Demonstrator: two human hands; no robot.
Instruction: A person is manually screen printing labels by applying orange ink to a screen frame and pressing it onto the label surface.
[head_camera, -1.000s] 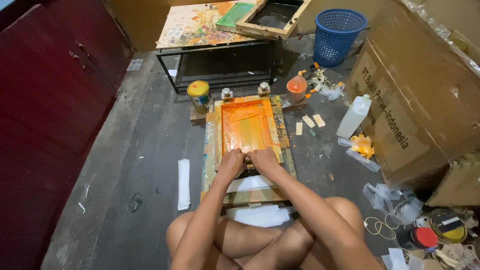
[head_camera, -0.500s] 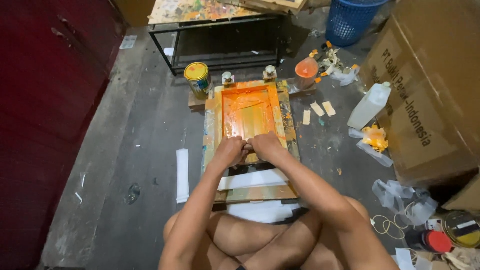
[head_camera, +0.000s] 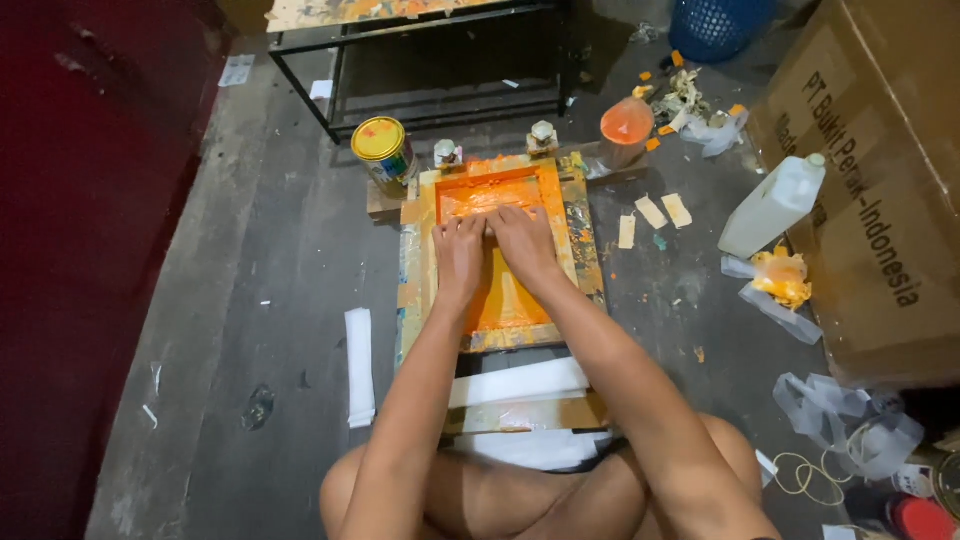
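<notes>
A wooden printing screen frame (head_camera: 580, 235) smeared with orange ink lies flat on the floor in front of me. My left hand (head_camera: 459, 255) and my right hand (head_camera: 522, 240) rest side by side on the orange mesh near its far end, fingers closed over a squeegee (head_camera: 488, 229) that they mostly hide. White cloth strips (head_camera: 515, 382) lie under the near end of the frame. My bare knees show at the bottom.
A yellow-lidded paint tin (head_camera: 381, 148), two clamps and an orange-filled cup (head_camera: 626, 130) stand beyond the frame. A white plastic bottle (head_camera: 772, 205) and a large cardboard box (head_camera: 880, 170) are at the right. A black metal table frame (head_camera: 440, 60) and a blue basket (head_camera: 715, 25) sit farther back.
Both hands have slid away from me along the mesh, from the frame's near end to its far half. The camera has tilted down and closer.
</notes>
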